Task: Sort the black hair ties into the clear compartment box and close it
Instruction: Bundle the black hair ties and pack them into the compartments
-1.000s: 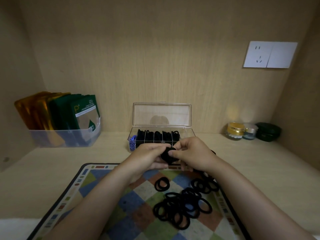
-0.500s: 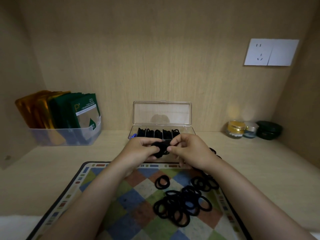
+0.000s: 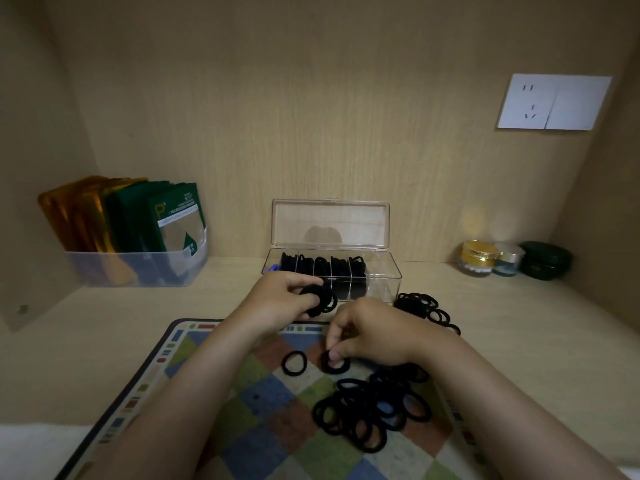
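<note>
The clear compartment box [image 3: 388, 271] stands at the back centre with its lid [image 3: 330, 221] upright; several compartments hold black ties and the rightmost looks bare. My left hand [image 3: 277, 299] holds a bundle of black hair ties [image 3: 320, 299] just in front of the box. Lower down, my right hand [image 3: 367, 332] pinches a single hair tie [image 3: 334, 363] lying on the checked mat [image 3: 263, 427]. Another lone tie [image 3: 294, 363] lies to its left. A pile of hair ties [image 3: 374, 410] sits on the mat under my right wrist, and a second heap [image 3: 426, 308] lies right of the box.
A clear bin [image 3: 145, 268] of gold and green sachets stands at the back left. Three small jars [image 3: 479, 258] sit at the back right. A white wall socket [image 3: 554, 102] is on the back panel. Wooden side walls close in the shelf.
My right hand has let go of the bundle and dropped to the mat onto a single tie. My left hand keeps the bundle near the box.
</note>
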`<state>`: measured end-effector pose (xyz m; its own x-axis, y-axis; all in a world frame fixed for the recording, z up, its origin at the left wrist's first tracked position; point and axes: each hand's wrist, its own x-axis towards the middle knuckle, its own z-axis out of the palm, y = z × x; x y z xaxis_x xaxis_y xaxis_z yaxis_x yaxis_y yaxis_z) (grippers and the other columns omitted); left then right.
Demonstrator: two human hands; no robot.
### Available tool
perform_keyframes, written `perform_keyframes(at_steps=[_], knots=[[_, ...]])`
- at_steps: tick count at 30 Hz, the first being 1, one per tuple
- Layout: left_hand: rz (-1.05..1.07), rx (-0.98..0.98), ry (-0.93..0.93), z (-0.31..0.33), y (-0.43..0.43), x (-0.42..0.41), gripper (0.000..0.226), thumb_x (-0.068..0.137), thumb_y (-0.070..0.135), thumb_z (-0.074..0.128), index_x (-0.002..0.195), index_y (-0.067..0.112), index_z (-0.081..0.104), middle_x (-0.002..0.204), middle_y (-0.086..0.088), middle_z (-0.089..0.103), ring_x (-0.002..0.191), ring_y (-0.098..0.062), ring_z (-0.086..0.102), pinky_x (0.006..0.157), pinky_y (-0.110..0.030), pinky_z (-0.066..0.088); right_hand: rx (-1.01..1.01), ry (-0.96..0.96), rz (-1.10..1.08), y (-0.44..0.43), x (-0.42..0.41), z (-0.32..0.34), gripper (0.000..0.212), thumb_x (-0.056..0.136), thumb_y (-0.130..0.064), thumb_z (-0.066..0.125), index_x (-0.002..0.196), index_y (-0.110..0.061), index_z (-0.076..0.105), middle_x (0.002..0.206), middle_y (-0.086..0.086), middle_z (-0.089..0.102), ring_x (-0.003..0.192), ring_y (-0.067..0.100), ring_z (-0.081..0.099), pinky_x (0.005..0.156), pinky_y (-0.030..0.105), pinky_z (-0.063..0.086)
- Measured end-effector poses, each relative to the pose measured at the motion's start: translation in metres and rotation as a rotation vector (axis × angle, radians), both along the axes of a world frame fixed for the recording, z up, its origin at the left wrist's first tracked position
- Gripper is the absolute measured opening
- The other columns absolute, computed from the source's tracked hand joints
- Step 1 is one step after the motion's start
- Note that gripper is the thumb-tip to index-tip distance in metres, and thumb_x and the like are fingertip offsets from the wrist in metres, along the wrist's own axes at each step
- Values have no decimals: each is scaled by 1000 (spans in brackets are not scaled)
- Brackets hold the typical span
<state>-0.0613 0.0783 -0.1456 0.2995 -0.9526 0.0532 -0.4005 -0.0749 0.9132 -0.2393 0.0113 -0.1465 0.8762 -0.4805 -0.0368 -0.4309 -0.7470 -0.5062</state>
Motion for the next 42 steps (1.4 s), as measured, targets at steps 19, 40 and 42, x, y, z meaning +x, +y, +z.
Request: perform_keyframes(at_steps=[19, 40, 42], knots=[[-234, 0, 393, 0, -1, -8, 34, 93, 12, 63, 126, 13, 66, 119, -12, 71, 104, -21, 71, 87, -34, 59, 40, -639, -449, -14, 3, -4, 20, 75, -21, 85, 84, -28, 69, 81, -9, 67, 61, 1, 56, 63, 20, 47], [-206, 205, -366, 5, 39, 20, 8, 91, 24, 68, 98, 24, 72, 83, 5, 68, 68, 0, 62, 69, -17, 47, 639, -446, -313, -8, -4, 2, 14, 93, -13, 68, 101, -1, 70, 87, 14, 70, 62, 16, 66, 46, 25, 54], [-254, 291, -482, 2, 43, 22, 11, 85, 23, 75, 97, 23, 74, 85, 8, 70, 66, 8, 60, 67, -12, 46, 633, -436, -313, -8, -4, 1, 17, 93, -14, 68, 103, -1, 70, 88, 14, 70, 63, 17, 66, 45, 25, 52]])
